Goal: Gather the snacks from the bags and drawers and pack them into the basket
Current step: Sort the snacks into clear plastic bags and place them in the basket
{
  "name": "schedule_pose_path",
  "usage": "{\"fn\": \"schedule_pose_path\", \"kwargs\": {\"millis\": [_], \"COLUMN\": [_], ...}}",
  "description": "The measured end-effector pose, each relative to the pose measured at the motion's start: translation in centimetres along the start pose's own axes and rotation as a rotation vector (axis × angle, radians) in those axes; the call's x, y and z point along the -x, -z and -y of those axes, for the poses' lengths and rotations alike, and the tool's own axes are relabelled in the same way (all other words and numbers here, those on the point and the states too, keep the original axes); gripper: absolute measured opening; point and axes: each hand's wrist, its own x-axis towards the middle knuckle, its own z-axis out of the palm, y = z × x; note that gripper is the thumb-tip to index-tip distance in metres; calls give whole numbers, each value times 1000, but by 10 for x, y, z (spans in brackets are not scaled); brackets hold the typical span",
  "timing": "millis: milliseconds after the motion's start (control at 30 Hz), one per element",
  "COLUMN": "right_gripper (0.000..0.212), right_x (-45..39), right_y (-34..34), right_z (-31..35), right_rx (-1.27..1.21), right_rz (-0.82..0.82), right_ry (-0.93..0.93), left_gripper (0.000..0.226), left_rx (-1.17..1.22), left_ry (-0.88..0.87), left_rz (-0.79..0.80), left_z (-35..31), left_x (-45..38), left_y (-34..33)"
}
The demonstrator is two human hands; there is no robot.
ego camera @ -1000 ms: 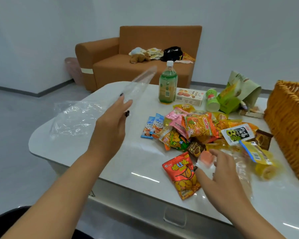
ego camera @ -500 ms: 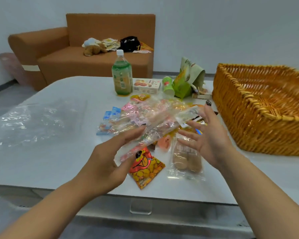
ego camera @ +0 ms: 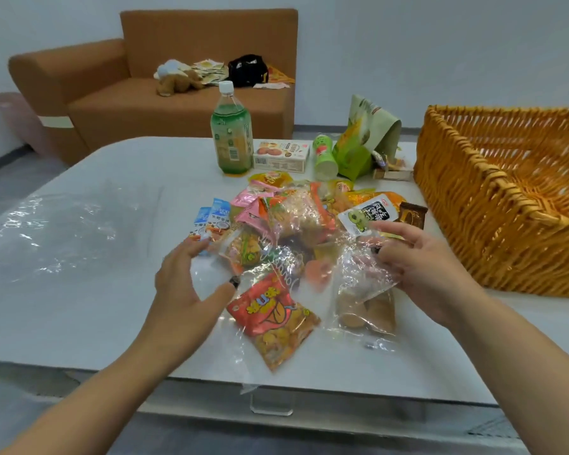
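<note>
Both hands over the snack pile (ego camera: 309, 224) at desk (ego camera: 112, 290) centre. Left hand (ego camera: 188, 290): fingers spread, thumb out, hovering at the left edge of a clear plastic bag (ego camera: 276, 257) draped over the pile; can't tell if fingertips actually touch it. Right hand (ego camera: 421, 267): grip pinching the crumpled right end of that same bag, film bunched betw. thumb and fingers. Bag spans the gap betw. the two hands, sagging onto the snacks.

Red/orange snack pack (ego camera: 273, 320) lies flat just below-right of the left thumb, apart from both hands. Clear pack of round biscuits (ego camera: 365, 310) sits directly under the right hand's grip (film overlaps it, contact unclear). White pouch w/ green cartoon (ego camera: 368, 213) just beyond the right fingertips.

Wicker basket (ego camera: 506, 205) at desk's right side, near the right hand, not touching. Green bottle (ego camera: 230, 133), small box (ego camera: 281, 156), green cup (ego camera: 324, 156) and green paper bag (ego camera: 365, 139) at the far edge. A 2nd clear bag (ego camera: 63, 231) lies flat at left.
</note>
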Motion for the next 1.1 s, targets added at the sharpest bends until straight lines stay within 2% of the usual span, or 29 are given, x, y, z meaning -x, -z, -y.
{"fn": "schedule_pose_path", "kwargs": {"millis": [100,167,233,367,433,533,600,667,700,800,933,1033,1100], "right_gripper": [41,38,36,30,34,44,34,24,27,41,33,27,29], "right_x": [-1,-2,-1,2,0,2,6,10,13,17,26,30,32], "right_y": [-2,-1,-1,-8,-9,-8,-11,-18,-24,-33,-34,-31,-30], "right_z": [4,6,9,13,12,15,19,23,25,30,44,51,51], "right_rx": [-4,13,52,150,325,805,896,759,638,330,-211,-382,-394], "right_rz": [5,7,-15,-77,-181,-397,-469,-411,-342,-186,75,174,224], "right_ry": [55,101,155,263,362,654,857,922,892,752,477,373,353], "left_gripper": [62,55,49,43,38,23,20,19,20,15,7,24,24], "left_rx": [145,308,394,501,505,501,534,582,601,646,626,521,483], "left_ry": [396,524,553,479,370,161,65,-10,-43,-132,-246,-305,-336], "left_rz": [71,95,72,80,99,80,70,58,48,13,-10,-35,-28], "left_z": [3,5,6,-6,-17,-36,-45,-50,-51,-52,-56,-54,-51], "left_x": [-15,-20,-22,-19,-15,-11,-10,-10,-11,-14,-15,-14,-12], "left_y": [1,1,4,11,15,26,36,45,49,60,67,69,68]}}
